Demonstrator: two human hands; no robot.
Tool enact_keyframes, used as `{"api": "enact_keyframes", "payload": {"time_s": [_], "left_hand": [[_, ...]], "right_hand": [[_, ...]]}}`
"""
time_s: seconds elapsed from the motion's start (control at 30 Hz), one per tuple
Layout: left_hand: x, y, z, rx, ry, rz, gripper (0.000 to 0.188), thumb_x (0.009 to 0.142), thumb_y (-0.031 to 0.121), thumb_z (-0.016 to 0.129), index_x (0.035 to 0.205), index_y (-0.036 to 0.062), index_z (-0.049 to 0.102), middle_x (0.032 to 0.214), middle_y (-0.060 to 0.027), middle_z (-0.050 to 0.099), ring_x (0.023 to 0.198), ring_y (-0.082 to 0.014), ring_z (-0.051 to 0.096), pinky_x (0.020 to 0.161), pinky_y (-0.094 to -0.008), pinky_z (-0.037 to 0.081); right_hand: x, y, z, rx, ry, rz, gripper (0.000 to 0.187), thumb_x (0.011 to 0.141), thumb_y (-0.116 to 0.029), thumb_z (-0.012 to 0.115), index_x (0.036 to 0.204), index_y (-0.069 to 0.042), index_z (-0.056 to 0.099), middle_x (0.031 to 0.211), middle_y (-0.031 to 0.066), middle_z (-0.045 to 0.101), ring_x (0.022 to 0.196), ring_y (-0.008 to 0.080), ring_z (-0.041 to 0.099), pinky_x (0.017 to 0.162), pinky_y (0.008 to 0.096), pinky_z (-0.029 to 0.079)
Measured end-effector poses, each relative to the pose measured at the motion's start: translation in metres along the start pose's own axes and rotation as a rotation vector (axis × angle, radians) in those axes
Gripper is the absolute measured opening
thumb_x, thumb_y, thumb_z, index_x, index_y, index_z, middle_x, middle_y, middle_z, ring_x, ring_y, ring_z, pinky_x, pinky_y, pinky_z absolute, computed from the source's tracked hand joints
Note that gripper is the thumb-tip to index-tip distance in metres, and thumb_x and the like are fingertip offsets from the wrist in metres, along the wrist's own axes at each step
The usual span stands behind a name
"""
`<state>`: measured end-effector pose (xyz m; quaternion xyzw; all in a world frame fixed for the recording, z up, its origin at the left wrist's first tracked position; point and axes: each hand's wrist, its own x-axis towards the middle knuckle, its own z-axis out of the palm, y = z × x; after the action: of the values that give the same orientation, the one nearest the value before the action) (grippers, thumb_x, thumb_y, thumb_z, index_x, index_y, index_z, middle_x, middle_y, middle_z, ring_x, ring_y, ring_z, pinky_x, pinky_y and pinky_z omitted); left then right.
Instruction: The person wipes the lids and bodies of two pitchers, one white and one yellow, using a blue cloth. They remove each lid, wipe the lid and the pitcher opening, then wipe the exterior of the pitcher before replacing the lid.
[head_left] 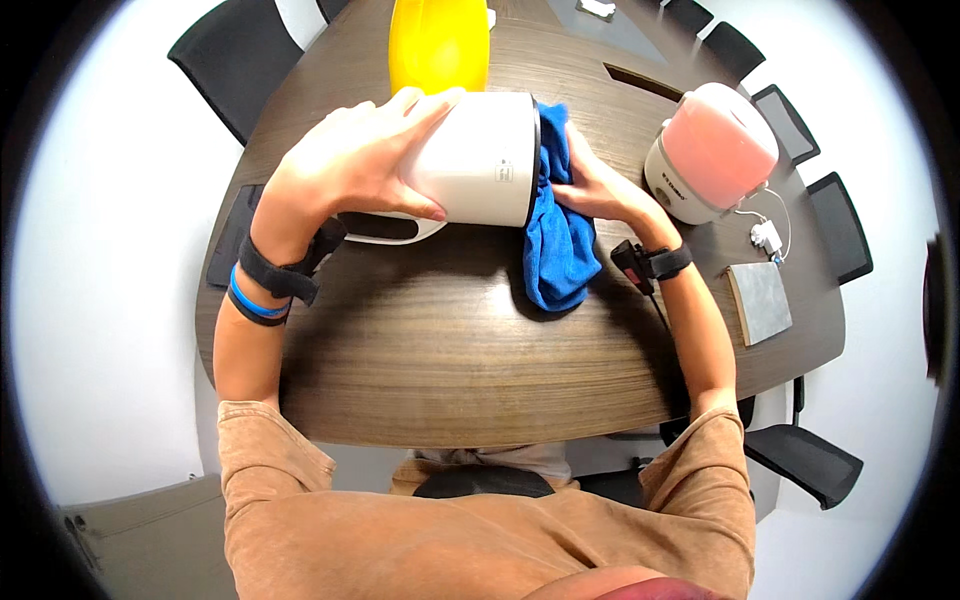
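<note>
A white electric kettle [485,160] is tipped on its side above the wooden table, its black-rimmed base facing right. My left hand [375,155] grips its left end, thumb below and fingers over the top. The kettle's white handle [405,232] hangs on the near side. My right hand [597,185] presses a bunched blue cloth [560,240] against the base, and the cloth's loose end droops toward the table. Part of the right hand's fingers is hidden behind the cloth. Whether the kettle touches the table cannot be seen.
Behind the kettle stands a yellow container [438,45]. A pink-and-white small appliance [715,150] is at the right, with a white plug and cord [766,237] and a grey notebook [762,302] nearby. A dark flat object [232,240] lies left on the table [440,390]. Black chairs [235,60] surround it.
</note>
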<state>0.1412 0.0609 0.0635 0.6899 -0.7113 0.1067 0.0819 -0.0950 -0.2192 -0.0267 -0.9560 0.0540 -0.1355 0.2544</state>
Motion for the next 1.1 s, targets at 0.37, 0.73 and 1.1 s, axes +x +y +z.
{"api": "enact_keyframes", "payload": {"time_s": [0.37, 0.73, 1.1], "left_hand": [[-0.006, 0.003, -0.005, 0.011, 0.021, 0.024, 0.121, 0.072, 0.063, 0.095, 0.167, 0.0099, 0.040, 0.139, -0.0240, 0.063, 0.112, -0.0454, 0.072, 0.097, -0.0500, 0.062], [-0.003, 0.010, -0.007, -0.034, -0.039, -0.002, 0.128, 0.070, 0.059, 0.098, 0.168, 0.0031, 0.038, 0.148, -0.0275, 0.058, 0.124, -0.0453, 0.070, 0.106, -0.0479, 0.060], [-0.001, 0.010, 0.000, -0.047, 0.037, 0.014, 0.124, 0.069, 0.062, 0.098, 0.167, 0.0103, 0.042, 0.138, -0.0246, 0.063, 0.116, -0.0454, 0.072, 0.101, -0.0510, 0.061]], "right_hand": [[-0.009, -0.066, -0.059, 0.203, -0.010, -0.154, 0.069, 0.095, -0.024, 0.083, 0.155, -0.005, 0.054, 0.138, 0.0156, 0.070, 0.124, 0.0276, 0.069, 0.112, 0.0413, 0.057], [0.025, -0.026, -0.028, -0.067, 0.113, -0.075, 0.073, 0.095, -0.010, 0.081, 0.160, -0.008, 0.048, 0.157, 0.0251, 0.050, 0.147, 0.0420, 0.052, 0.126, 0.0463, 0.044], [0.007, 0.053, -0.004, -0.195, -0.203, -0.214, 0.078, 0.091, -0.019, 0.087, 0.159, -0.008, 0.050, 0.168, 0.0246, 0.039, 0.148, 0.0446, 0.049, 0.127, 0.0474, 0.044]]}}
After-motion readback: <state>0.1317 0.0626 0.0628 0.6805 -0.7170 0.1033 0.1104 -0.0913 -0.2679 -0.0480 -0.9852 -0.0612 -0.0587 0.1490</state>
